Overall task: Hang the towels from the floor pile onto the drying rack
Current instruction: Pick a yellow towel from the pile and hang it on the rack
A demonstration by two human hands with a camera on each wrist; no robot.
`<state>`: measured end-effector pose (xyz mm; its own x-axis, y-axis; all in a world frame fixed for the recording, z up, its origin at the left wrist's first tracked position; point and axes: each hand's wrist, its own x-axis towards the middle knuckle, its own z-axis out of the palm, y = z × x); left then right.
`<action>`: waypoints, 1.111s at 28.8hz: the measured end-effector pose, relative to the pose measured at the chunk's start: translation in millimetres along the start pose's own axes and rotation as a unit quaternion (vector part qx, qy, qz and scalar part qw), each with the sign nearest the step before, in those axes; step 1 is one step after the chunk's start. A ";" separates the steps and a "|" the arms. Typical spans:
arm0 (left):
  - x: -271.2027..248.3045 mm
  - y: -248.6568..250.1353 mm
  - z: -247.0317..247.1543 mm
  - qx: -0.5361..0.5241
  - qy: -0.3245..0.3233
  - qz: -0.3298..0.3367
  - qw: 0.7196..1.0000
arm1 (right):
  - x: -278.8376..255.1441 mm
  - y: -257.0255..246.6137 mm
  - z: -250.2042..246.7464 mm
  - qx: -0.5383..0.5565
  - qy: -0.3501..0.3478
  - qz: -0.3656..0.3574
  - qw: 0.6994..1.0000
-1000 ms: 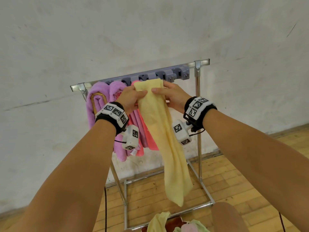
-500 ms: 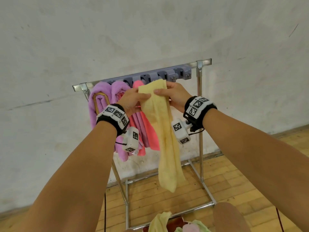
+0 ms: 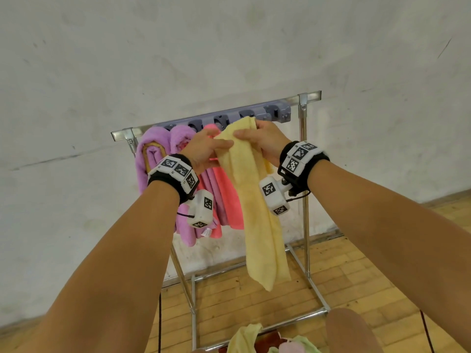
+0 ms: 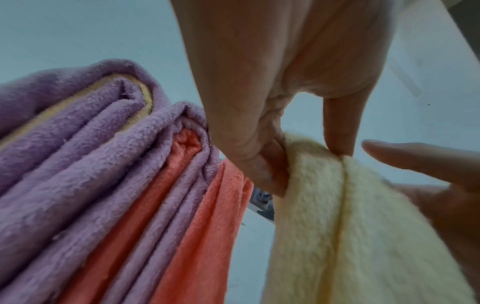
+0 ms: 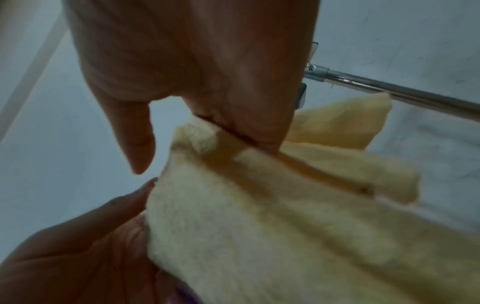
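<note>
A pale yellow towel [image 3: 257, 200] hangs folded from both my hands, just in front of the drying rack's top bar [image 3: 309, 96]. My left hand [image 3: 206, 149] pinches its upper left edge between thumb and fingers; up close the left hand [image 4: 270, 144] grips the yellow towel [image 4: 350, 226]. My right hand [image 3: 262, 138] grips the top fold; in the right wrist view the right hand [image 5: 233, 123] pinches the yellow towel [image 5: 285, 205]. Purple towels [image 3: 158, 149] and a pink towel [image 3: 226, 194] hang on the rack's left half.
The rack's grey clip strip [image 3: 254, 114] runs along the top bar, its right end bare. The chrome right post [image 3: 304, 174] and base frame [image 3: 313, 289] stand on wood flooring against a white wall. Several towels of the floor pile [image 3: 252, 340] show at the bottom edge beside my knee [image 3: 349, 329].
The yellow towel's lower end has risen from about 1.0 s ago, and it hangs more doubled over. Both hands have stayed at the rack's top, shifted slightly right.
</note>
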<state>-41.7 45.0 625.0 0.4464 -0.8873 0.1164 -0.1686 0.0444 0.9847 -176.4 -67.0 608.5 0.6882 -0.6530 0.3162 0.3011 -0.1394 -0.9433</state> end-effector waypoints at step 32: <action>-2.1 -3.2 -12.4 0.027 0.019 0.081 0.996 | 8.3 -5.1 5.7 -0.069 0.079 0.000 0.994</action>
<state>-31.2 52.5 623.1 0.4427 -0.8520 0.2794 -0.2876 0.1602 0.9443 -168.4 -67.4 616.5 0.5725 -0.7607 0.3059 0.1992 -0.2328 -0.9519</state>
